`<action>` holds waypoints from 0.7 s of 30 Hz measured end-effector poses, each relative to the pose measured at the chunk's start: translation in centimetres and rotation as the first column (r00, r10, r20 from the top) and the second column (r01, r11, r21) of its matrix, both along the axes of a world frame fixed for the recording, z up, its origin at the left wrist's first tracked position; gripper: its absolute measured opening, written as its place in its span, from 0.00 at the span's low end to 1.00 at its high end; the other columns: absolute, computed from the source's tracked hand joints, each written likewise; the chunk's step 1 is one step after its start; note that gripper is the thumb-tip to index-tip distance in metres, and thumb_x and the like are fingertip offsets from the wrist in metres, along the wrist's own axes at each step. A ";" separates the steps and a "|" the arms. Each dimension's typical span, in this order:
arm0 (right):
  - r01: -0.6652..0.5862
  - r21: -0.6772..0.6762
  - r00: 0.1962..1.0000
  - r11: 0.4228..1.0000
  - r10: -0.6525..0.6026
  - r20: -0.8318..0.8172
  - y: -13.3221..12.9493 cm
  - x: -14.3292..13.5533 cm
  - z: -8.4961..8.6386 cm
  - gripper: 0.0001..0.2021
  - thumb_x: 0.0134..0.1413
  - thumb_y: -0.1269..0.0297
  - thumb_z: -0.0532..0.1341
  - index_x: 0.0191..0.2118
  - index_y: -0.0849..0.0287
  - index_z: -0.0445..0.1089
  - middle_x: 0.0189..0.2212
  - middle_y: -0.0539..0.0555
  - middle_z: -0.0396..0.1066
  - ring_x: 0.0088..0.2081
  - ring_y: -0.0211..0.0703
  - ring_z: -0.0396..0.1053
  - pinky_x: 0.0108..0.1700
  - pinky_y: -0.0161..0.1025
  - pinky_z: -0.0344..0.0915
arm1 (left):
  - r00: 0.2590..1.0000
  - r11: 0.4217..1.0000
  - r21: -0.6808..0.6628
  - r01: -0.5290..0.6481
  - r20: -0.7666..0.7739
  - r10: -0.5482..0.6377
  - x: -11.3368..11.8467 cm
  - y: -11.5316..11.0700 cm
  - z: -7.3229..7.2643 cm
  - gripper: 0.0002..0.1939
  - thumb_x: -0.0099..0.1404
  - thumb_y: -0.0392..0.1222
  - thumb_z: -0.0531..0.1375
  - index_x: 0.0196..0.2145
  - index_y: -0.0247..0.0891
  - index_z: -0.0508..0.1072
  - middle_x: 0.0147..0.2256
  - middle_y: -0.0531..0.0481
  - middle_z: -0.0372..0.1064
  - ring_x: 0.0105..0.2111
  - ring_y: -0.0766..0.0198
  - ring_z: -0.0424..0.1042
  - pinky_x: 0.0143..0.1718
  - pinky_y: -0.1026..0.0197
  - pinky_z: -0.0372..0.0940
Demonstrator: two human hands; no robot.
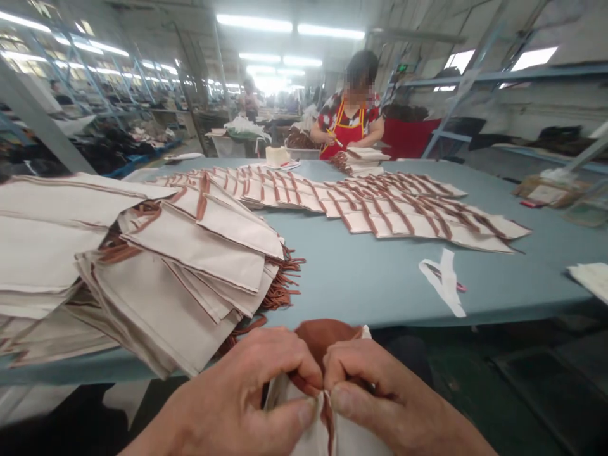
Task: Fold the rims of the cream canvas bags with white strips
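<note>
My left hand (266, 386) and my right hand (375, 392) meet close to me, just off the table's front edge. Both pinch the seam of a cream fabric pouch (354, 437) with brown trim and a brown inner side. Thumbs and forefingers press the cloth from either side of the seam, with the fingertips nearly touching. The lower part of the pouch runs out of view at the bottom. To the left of my hands lies a big heap of similar cream pouches (190, 247), with brown cords (285, 278) hanging from its right side.
A blue-grey table (327, 266) spreads ahead, bearing overlapping rows of pouches (380, 209). White strips (444, 282) lie at the right with something pink. Across the table, a person in a red apron (349, 130) stands behind a pouch stack (361, 161). A carton (546, 190) sits far right.
</note>
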State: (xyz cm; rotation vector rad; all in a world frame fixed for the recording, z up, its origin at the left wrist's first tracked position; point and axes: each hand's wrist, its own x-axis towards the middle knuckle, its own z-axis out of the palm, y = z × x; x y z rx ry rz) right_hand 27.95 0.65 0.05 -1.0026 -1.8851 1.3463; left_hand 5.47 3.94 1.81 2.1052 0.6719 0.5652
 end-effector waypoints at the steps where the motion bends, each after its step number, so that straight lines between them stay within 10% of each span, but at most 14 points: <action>1: 0.007 0.004 1.000 1.000 -0.007 0.022 0.0 0.0 -0.2 0.31 0.67 0.33 0.51 0.26 0.57 0.61 0.22 0.45 0.57 0.25 0.35 0.53 0.28 0.35 0.50 | 1.000 1.000 -0.011 -0.018 -0.017 0.018 0.1 -0.1 0.1 0.06 0.58 0.32 0.60 0.33 0.40 0.73 0.32 0.57 0.73 0.34 0.67 0.70 0.43 0.66 0.60; 11: 0.048 0.013 0.997 0.999 -0.049 0.064 0.0 0.2 -1.9 0.20 0.69 0.52 0.55 0.26 0.57 0.59 0.23 0.44 0.57 0.25 0.35 0.53 0.30 0.35 0.50 | 0.991 0.990 -0.139 0.027 -0.123 -0.045 0.7 0.7 -0.3 0.08 0.64 0.32 0.58 0.27 0.38 0.72 0.24 0.60 0.66 0.25 0.72 0.63 0.29 0.70 0.56; 21: 0.191 0.282 0.956 0.940 -0.244 0.165 -1.8 -1.3 -2.5 0.09 0.48 0.72 0.61 0.26 0.56 0.59 0.22 0.43 0.62 0.25 0.34 0.60 0.31 0.35 0.50 | 0.986 0.979 0.202 -0.005 -0.164 0.038 0.3 -0.5 -1.0 0.10 0.56 0.25 0.56 0.29 0.38 0.72 0.25 0.58 0.71 0.26 0.70 0.69 0.29 0.66 0.57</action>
